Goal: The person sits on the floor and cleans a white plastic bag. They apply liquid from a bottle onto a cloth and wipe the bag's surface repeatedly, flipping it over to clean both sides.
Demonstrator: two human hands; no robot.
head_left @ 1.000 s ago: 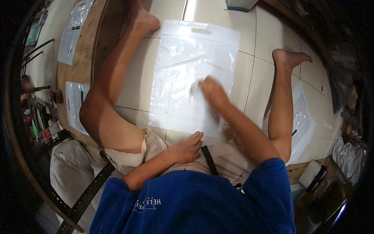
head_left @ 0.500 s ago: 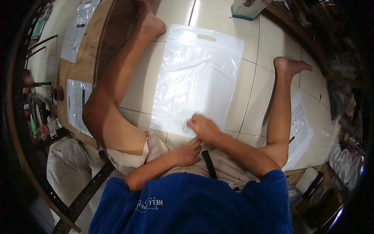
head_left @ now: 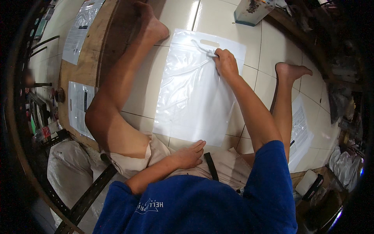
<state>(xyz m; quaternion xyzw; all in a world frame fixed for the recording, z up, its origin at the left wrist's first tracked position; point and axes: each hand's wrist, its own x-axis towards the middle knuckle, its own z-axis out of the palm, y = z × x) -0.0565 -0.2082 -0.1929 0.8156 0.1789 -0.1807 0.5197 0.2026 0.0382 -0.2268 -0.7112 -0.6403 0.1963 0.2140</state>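
A flat white plastic bag point(head_left: 187, 89) with a cut-out handle slot lies on the tiled floor between my legs. At its far end, just below the slot, my right hand point(head_left: 226, 64) is closed on a crumpled white cloth point(head_left: 210, 53) that rests against the bag. Part of the cloth is hidden under the fingers, and a thin pale strip trails leftward from it. My left hand point(head_left: 189, 155) lies on my lap beside the bag's near edge. Its fingers are stretched out, holding nothing.
Similar printed bags point(head_left: 80, 107) lie on the wooden board point(head_left: 80, 72) at left, and another bag point(head_left: 300, 130) lies beyond my right leg. A white container point(head_left: 249, 13) stands at the far right. A dark metal bar point(head_left: 91, 187) crosses the lower left, by white sacks point(head_left: 70, 167).
My right hand has swept from the near end of the bag up to its far end with the cloth. My left hand stays near my lap, its fingers now apart from the right hand.
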